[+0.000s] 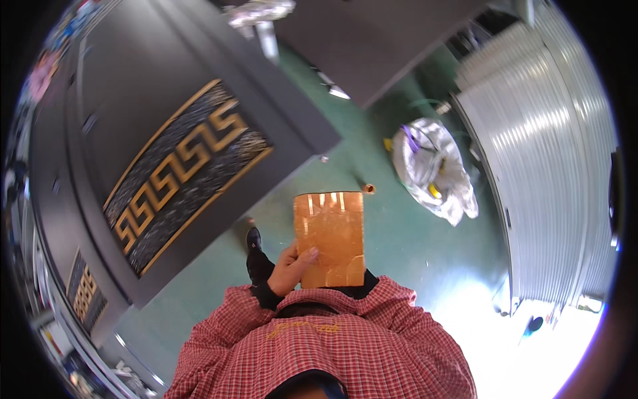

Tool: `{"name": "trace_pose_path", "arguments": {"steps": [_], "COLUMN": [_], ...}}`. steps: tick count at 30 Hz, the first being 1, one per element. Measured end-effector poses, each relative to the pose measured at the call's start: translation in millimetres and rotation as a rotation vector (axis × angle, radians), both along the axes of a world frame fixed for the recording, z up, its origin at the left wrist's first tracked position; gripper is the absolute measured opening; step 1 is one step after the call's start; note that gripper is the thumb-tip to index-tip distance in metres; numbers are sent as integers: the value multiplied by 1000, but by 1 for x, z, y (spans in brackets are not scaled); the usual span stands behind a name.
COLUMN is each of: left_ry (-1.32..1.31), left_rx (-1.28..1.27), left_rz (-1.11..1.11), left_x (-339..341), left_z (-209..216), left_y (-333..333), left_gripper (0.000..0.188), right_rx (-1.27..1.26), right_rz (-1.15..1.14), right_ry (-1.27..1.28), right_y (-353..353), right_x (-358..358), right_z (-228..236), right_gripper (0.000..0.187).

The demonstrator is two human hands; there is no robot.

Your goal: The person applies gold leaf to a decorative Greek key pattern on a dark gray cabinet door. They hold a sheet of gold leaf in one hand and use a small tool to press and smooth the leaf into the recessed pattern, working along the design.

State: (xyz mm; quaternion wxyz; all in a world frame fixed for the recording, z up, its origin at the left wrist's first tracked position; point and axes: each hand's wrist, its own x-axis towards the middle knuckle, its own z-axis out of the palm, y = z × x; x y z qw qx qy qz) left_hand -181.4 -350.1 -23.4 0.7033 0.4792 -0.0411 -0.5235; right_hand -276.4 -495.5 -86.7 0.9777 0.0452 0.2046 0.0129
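Note:
A flat, rectangular brown piece [330,233] with a shiny surface, like taped cardboard, is in front of my body. My left hand [291,267] grips its left edge near the bottom, with the thumb on top and the other fingers mostly out of sight. My right sleeve reaches the lower right corner of this piece. My right hand itself is hidden, apparently behind it. Just past the upper right corner shows a small brown ring-shaped thing [369,189].
At left stands a large dark grey panel [226,259] with a gold key-pattern inlay [186,176]. Another dark panel [372,40] spans the top. A whitish sack [425,169] with purple and yellow bits lies on the green floor [405,253]. Ribbed sheets [538,153] stand at right.

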Motion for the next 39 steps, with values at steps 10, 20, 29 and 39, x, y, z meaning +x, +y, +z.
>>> {"name": "trace_pose_path", "arguments": {"steps": [10,20,29,39], "left_ry": [69,-111,-37,-26], "left_rx": [98,274,130,132], "left_rz": [-44,21,11,27], "left_x": [-1,22,45,39], "left_z": [-86,-333,-488,-518], "left_y": [-106,-177,-262,-294], "left_gripper": [28,31,42,42], "right_rx": [-1384,-1532,-1736,-1897], "right_rz": [71,229,53,-287], "right_ry": [657,1189,1109,1052], "right_y": [-109,-251,-309,-349], "right_x": [-57,-130,-101,-75], "right_z": [-67,-465,-684,-659], "right_gripper": [39,85,95,58]}}
